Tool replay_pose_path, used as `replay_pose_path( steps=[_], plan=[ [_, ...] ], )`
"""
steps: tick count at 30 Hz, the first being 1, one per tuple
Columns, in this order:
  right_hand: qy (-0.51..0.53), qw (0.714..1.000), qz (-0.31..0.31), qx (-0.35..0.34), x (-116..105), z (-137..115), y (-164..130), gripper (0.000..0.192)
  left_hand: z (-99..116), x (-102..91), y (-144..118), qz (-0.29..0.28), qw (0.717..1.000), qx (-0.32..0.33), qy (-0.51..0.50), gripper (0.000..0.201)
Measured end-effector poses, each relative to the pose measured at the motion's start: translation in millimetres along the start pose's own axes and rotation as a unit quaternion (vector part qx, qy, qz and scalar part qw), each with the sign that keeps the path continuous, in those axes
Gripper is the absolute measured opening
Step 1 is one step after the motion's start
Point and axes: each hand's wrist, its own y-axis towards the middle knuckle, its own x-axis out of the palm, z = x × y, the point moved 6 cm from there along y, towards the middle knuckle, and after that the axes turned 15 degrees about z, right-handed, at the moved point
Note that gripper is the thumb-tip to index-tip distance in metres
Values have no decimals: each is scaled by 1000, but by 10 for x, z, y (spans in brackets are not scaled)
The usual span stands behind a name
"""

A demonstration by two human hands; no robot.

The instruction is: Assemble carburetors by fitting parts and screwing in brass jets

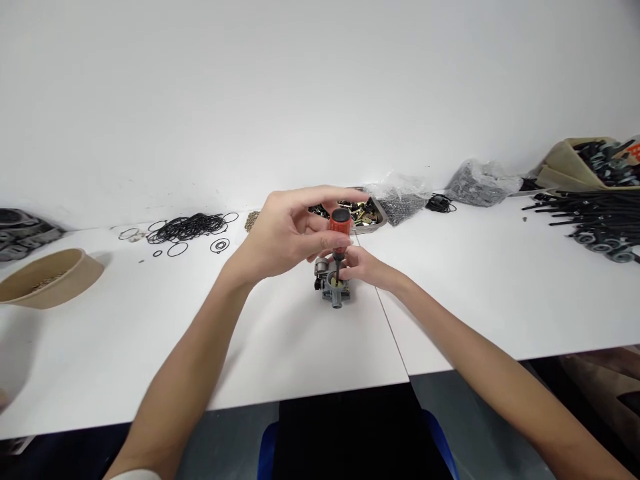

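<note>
A small grey metal carburetor [336,297] stands on the white table in front of me. My left hand [295,230] is closed round the red handle of a screwdriver [340,230], thumb and fingers on its sides and the index finger stretched out above. The screwdriver is upright, its shaft pointing down into the round opening of the carburetor; whether the tip touches a screw is hidden. My right hand [367,267] grips the carburetor from its far right side, with the fingertips partly behind the screwdriver and the body.
Black rubber rings [187,228] lie in a heap at the back left, near a tan bowl [75,270]. Behind my hands stand a tray of brass parts [373,215] and a plastic bag [400,200]. Black hoses [595,213] and a parts bin [570,163] are at right.
</note>
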Motion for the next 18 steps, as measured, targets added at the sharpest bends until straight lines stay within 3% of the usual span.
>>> replay_pose_path(
  steps=[5,10,15,18],
  plan=[
    [-18,1000,-5,-14,-3,-15,-14,42,41,21,-35,-55,998,-26,-22,24],
    [-7,1000,1,-20,-9,20,-5,46,41,21,-11,-47,998,2,-36,15],
    [4,999,11,-30,0,-6,-11,44,-20,19,-10,-29,999,2,-41,25],
    [7,1000,-5,-22,25,-17,-22,42,-21,5,-19,-45,998,-16,-47,30]
  ],
)
